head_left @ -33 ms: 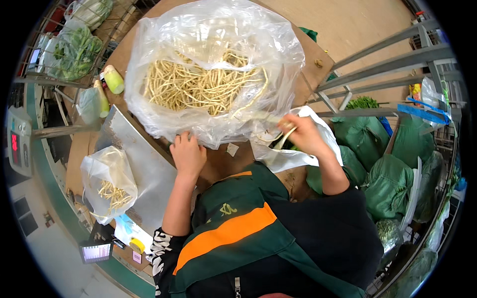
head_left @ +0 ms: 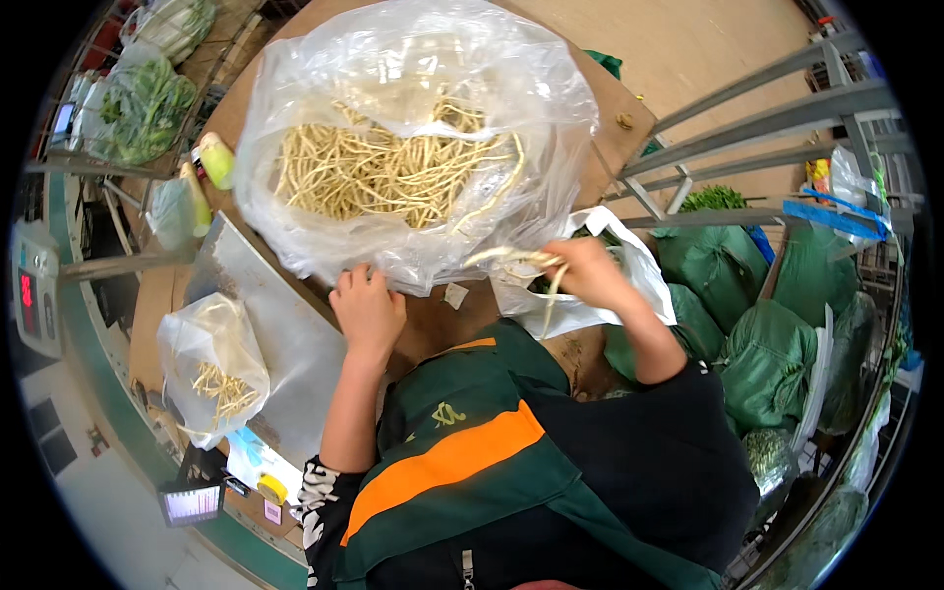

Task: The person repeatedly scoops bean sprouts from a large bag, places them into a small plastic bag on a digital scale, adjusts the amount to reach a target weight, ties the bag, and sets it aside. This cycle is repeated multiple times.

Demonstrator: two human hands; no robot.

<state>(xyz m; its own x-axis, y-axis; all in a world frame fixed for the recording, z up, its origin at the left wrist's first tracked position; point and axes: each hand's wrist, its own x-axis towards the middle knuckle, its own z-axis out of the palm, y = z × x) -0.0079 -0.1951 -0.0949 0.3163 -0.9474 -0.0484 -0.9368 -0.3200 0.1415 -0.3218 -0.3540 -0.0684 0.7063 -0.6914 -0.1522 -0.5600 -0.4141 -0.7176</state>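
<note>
A large clear plastic bag [head_left: 413,69] lies wide open on the table, full of long, thin, pale roots [head_left: 393,177]. My left hand [head_left: 369,310] rests at the bag's near edge, its fingers apart and touching the plastic. Right of the bag, my right hand [head_left: 590,270] is closed on a few pale roots [head_left: 521,258]; some point left and one hangs down. Below this hand stands a white plastic bag [head_left: 639,280] with dark green stuff inside, partly hidden by the hand.
On the left, a smaller clear bag [head_left: 236,339] of roots sits by a metal sheet [head_left: 285,364]. Beyond are pale green vegetables [head_left: 216,160] and a scale [head_left: 37,290]. At right stand green sacks [head_left: 772,354] and a metal rail [head_left: 777,118].
The roots in my right hand, blurred before, now show clearly, and the hand has shifted slightly left. My left hand stays at the bag's edge.
</note>
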